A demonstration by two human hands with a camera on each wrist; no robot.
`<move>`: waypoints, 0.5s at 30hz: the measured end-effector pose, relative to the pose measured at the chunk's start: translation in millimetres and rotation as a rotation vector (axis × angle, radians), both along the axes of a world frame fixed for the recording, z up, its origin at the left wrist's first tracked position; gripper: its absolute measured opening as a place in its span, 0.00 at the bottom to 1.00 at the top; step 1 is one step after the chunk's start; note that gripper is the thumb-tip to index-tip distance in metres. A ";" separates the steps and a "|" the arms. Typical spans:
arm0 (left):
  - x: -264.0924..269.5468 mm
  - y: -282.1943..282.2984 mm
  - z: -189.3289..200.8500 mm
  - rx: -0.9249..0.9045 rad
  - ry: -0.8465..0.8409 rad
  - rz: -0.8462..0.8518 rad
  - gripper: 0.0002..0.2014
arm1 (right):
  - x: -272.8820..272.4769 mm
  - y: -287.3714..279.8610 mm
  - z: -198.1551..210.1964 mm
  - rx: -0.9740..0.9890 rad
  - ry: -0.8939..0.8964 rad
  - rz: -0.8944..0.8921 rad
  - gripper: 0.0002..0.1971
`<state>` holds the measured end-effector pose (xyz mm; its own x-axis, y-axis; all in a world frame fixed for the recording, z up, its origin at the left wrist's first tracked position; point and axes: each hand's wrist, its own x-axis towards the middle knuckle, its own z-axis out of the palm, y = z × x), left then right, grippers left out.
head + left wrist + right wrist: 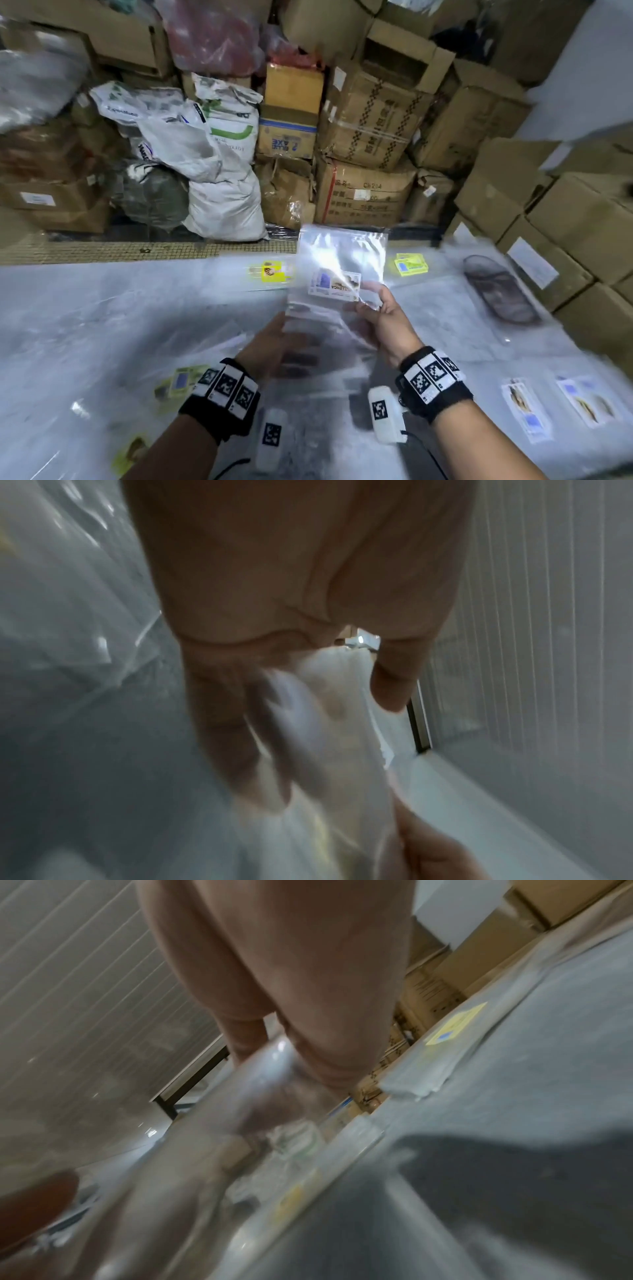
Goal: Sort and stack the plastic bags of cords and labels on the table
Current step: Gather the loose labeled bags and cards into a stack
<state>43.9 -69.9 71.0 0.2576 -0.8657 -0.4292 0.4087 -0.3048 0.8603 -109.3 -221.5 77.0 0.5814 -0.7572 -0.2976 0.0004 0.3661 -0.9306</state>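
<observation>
Head view downward over the table (102, 325); wrist views close along fingers.

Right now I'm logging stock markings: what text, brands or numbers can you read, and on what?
"BLUE AXE", upside down: blue-banded carton.
"ExxonMobil", blurred, likely: white sack.
"...LENCA", partial, upside down: label card in the held clear bag.
"C..214", partly blurred: large carton; its other print is unreadable.
Yellow labels and wristband markers: no readable text.
Both wrist views: nothing readable.
</observation>
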 end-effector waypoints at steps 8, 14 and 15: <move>-91.1 -57.2 -16.2 -0.139 0.316 -0.033 0.18 | -122.8 -37.5 -5.4 0.088 -0.214 -0.522 0.21; -192.9 -112.2 -19.5 -0.037 0.246 0.035 0.23 | -209.5 -56.3 -13.9 0.111 -0.216 -0.676 0.16; -210.9 -120.3 -20.2 -0.029 0.157 0.023 0.19 | -224.4 -59.0 -18.1 0.139 -0.205 -0.713 0.16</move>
